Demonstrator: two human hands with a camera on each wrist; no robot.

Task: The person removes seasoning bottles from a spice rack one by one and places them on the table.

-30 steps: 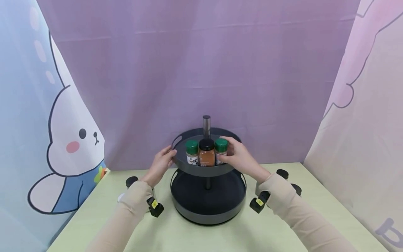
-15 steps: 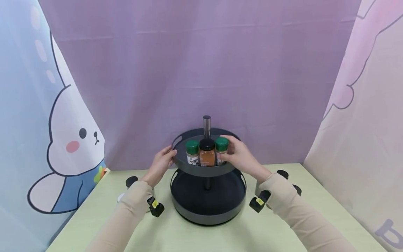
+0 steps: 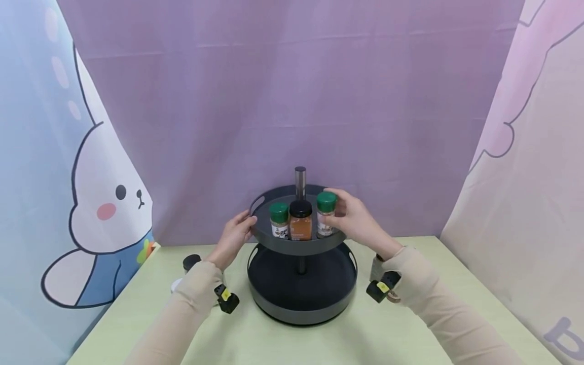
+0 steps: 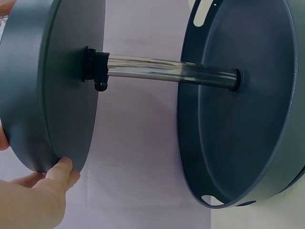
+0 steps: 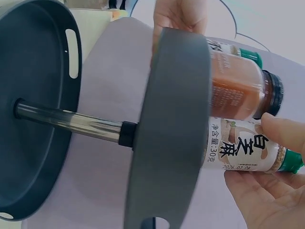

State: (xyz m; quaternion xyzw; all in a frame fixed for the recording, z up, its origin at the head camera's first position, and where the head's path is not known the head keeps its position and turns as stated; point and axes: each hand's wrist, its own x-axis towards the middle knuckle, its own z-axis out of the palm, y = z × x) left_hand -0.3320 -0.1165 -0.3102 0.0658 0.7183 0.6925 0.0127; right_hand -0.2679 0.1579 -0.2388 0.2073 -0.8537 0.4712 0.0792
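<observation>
A dark grey two-tier spice rack (image 3: 301, 247) stands on the table. My left hand (image 3: 234, 238) grips its upper tray's rim at the left, fingers under the tray in the left wrist view. My right hand (image 3: 359, 222) holds a green-capped sesame jar (image 5: 240, 145) between thumb and fingers, slightly tilted at the upper tray's front right. The rim hides its base, so I cannot tell whether it touches the tray. Left of it, a black-lidded jar of orange-brown powder (image 3: 300, 228) and another green-capped jar (image 3: 279, 222) stand side by side in the upper tray.
The rack's lower tray (image 3: 301, 315) holds nothing visible around its metal post (image 4: 147, 69). A black-lidded container (image 3: 191, 261) stands on the table (image 3: 292, 350) behind my left wrist. Something brown shows under my right wrist. A purple cloth (image 3: 292, 101) hangs behind.
My right hand has moved right and slightly up with the sesame jar, opening a gap beside the orange-brown jar. My right sleeve now covers the black lids at the right. The left hand stays put.
</observation>
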